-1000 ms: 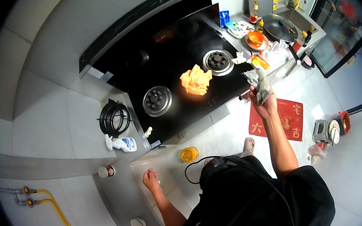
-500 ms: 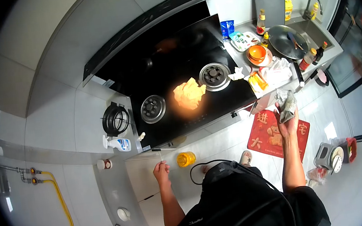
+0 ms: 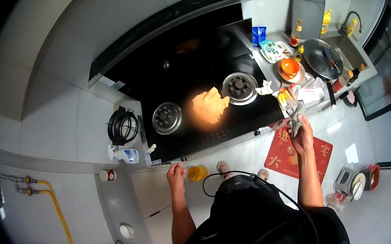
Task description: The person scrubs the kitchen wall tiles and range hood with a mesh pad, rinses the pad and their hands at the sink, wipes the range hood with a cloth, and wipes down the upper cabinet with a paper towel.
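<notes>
My right hand [image 3: 303, 135] is closed on a crumpled grey rag [image 3: 295, 114], held up in front of the counter's edge above a red mat [image 3: 284, 154]. My left hand [image 3: 176, 175] hangs near the stove's front edge, its fingers loosely curled together and nothing visible in them. Just right of that hand, lower down, stands a yellow container [image 3: 197, 173]. On the black glass cooktop [image 3: 197, 138] lies a crumpled orange cloth [image 3: 210, 106], brightly lit, between the left burner [image 3: 166, 118] and the right burner [image 3: 239, 88].
Left of the stove are black pan supports [image 3: 122, 126] and a spray bottle [image 3: 125, 154]. Crowding the right counter are orange bowls [image 3: 290, 67], a wok [image 3: 315, 59] whose handle points towards me, plastic bags [image 3: 311, 90] and sauce bottles [image 3: 342, 80]. A black cable [image 3: 206, 182] loops before my body.
My right hand has moved slightly left and down with the rag, which is turned to a narrower side. My left hand has risen a little. The whole view has shifted slightly.
</notes>
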A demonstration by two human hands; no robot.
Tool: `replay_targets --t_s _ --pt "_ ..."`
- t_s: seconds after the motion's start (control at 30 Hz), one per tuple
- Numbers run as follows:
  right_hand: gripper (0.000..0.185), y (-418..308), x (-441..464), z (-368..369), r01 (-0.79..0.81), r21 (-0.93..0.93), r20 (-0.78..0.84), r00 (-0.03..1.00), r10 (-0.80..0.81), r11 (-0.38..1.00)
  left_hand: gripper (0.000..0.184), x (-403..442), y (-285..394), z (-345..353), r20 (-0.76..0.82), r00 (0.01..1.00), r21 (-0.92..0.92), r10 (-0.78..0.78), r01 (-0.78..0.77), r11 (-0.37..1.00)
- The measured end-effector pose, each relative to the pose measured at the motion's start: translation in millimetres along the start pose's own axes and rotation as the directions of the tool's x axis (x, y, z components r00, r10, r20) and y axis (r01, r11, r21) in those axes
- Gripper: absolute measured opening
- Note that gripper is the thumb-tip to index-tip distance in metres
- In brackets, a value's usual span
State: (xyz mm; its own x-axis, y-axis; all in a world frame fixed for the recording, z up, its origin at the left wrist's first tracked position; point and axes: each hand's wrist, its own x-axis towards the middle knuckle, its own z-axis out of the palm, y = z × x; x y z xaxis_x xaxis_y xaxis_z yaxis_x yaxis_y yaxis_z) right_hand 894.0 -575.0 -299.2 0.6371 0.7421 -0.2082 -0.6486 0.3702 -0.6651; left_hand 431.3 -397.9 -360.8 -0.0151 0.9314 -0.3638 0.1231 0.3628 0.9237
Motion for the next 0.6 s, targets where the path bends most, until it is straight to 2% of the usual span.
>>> replay_targets --t_s 0.17,0.27,0.33,0.37,0.4,0.47,0.5,0.6 --pt "0.029 33.0 30.5 54.6 0.007 -0.043 -0.038 0.999 -0.009 0.999 0.015 55.0 -1.7 -20.7 0.036 0.999 -0.033 -0.006 0.007 0.999" --pt "0.024 51.6 54.7 77.5 0.01 -0.048 -0.073 0.997 -0.014 0.999 0.015 85.5 -3.2 -36.9 0.032 0.999 0.047 -0.003 0.002 0.999" --pt "0.023 61.8 74.4 94.4 0.141 -0.085 -0.073 0.986 -0.147 0.986 0.016 104.1 -3.1 -45.6 0.07 0.997 0.063 -0.017 0.013 0.998" --pt "0.021 56.6 73.4 119.8 0.145 -0.219 -0.146 0.973 -0.179 0.965 0.016 112.4 -4.4 -48.5 0.082 0.996 0.061 -0.017 0.012 0.998" --pt "0.021 51.1 79.9 130.7 0.153 -0.225 -0.15 0.971 -0.189 0.962 0.016 118.2 -7.1 -51.1 0.095 0.995 0.078 -0.001 -0.007 0.997" --pt "0.023 40.4 97.7 148.3 0.211 -0.425 -0.097 0.956 -0.276 0.88 0.017 124.7 -13.3 -55.8 0.118 0.993 0.089 0.01 -0.02 0.996" --pt "0.023 33.9 110.1 155.6 0.218 -0.432 -0.101 0.953 -0.287 0.875 0.017 127.7 -16.4 -57.4 0.109 0.994 0.099 -0.009 -0.001 0.995" --pt "0.033 7.2 158.8 177.0 0.47 -0.66 0.175 0.855 -0.489 0.586 0.018 133.8 -28.6 -55.2 0.099 0.995 0.133 -0.022 0.009 0.991"
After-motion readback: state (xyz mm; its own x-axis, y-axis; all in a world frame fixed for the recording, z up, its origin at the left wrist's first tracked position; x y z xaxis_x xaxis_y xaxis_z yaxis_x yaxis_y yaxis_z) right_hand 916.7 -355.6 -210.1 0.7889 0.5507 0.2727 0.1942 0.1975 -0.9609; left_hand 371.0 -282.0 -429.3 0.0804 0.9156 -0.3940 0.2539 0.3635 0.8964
